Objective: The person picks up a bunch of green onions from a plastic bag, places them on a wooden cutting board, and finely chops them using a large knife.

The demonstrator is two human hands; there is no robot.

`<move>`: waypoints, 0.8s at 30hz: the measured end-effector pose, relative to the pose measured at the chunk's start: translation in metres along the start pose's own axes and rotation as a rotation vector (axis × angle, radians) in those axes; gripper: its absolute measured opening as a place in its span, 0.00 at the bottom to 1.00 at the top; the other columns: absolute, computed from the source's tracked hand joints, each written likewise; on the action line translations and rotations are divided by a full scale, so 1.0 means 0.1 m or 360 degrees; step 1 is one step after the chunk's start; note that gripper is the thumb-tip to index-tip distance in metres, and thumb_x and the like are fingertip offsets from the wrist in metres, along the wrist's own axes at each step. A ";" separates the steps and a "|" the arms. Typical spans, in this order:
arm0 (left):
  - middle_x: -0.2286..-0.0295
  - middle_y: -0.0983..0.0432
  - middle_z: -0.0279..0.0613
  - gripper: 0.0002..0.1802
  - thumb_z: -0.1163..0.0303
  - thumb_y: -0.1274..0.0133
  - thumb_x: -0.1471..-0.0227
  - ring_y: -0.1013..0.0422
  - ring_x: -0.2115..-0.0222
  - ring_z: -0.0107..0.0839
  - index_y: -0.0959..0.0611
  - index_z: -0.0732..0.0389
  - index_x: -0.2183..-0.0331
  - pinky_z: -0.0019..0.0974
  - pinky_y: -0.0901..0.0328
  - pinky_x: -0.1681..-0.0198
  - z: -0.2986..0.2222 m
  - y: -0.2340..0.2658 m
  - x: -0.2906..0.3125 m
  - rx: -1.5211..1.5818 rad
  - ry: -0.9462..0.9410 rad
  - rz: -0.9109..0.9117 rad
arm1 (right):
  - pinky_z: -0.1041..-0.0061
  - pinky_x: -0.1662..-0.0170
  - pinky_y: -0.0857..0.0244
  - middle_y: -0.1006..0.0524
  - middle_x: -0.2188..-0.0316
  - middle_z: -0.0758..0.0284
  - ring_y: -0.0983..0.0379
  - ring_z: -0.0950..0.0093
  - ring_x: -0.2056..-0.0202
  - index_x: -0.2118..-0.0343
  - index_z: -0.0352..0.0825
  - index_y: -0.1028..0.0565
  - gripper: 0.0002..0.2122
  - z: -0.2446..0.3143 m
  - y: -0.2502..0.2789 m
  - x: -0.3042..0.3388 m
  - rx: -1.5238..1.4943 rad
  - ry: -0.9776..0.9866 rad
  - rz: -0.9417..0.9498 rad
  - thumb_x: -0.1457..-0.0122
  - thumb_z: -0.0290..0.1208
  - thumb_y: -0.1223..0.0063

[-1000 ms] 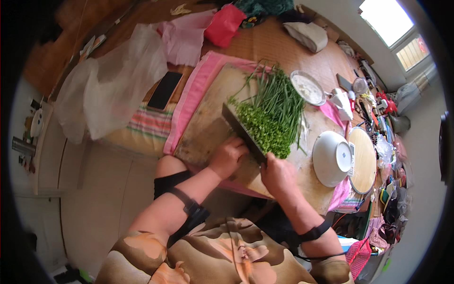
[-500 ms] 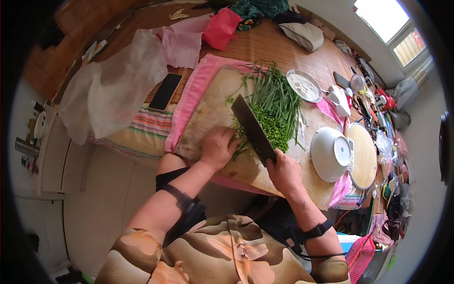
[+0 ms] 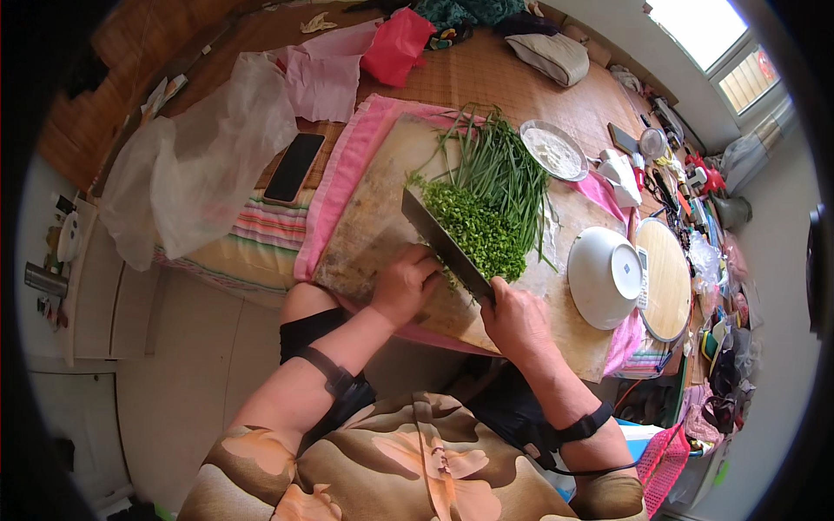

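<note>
In my right hand [image 3: 517, 319] is the handle of a cleaver [image 3: 446, 247], its dark blade slanting away to the left. Against the far side of the blade lies a heap of finely chopped chives [image 3: 486, 233]. Long uncut chives [image 3: 499, 161] spread behind the heap on a worn wooden cutting board [image 3: 365, 217]. Close to the near side of the blade rests my left hand [image 3: 406, 285], fingers curled in. A few green bits show by its fingertips, but what they hold, if anything, is hidden.
A plate of white flour [image 3: 556, 149] and an upturned white bowl [image 3: 599, 282] stand right of the chives. Under the board is a pink towel [image 3: 317, 227]. Left are a phone [image 3: 295, 168] and a plastic bag [image 3: 195, 165]; a round wooden board [image 3: 665, 282] lies far right.
The cleaver has shifted left and slightly toward me, so more of the chopped heap shows beyond the blade. My left hand has drawn a little nearer to me. The view has shifted slightly.
</note>
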State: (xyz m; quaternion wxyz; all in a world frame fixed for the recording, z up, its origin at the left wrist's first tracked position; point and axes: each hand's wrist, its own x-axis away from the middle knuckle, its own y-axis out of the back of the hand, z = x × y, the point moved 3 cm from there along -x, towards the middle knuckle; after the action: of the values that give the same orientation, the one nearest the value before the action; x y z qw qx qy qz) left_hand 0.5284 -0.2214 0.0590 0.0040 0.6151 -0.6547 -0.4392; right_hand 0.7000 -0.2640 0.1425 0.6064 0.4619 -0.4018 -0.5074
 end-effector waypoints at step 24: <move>0.71 0.26 0.43 0.04 0.75 0.43 0.62 0.29 0.65 0.43 0.18 0.59 0.76 0.41 0.33 0.63 0.09 -0.06 -0.05 0.0067 0.0007 -0.0109 | 0.55 0.71 0.35 0.26 0.82 0.53 0.28 0.52 0.76 0.72 0.33 0.30 0.07 0.05 0.03 -0.07 0.0023 0.0035 0.0050 0.47 0.31 0.49</move>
State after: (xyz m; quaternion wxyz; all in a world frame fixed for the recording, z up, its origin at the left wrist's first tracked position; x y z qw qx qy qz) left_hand 0.5300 -0.2111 0.0524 -0.0226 0.6380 -0.6425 -0.4238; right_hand 0.6948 -0.2581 0.1461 0.6154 0.4654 -0.4059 -0.4898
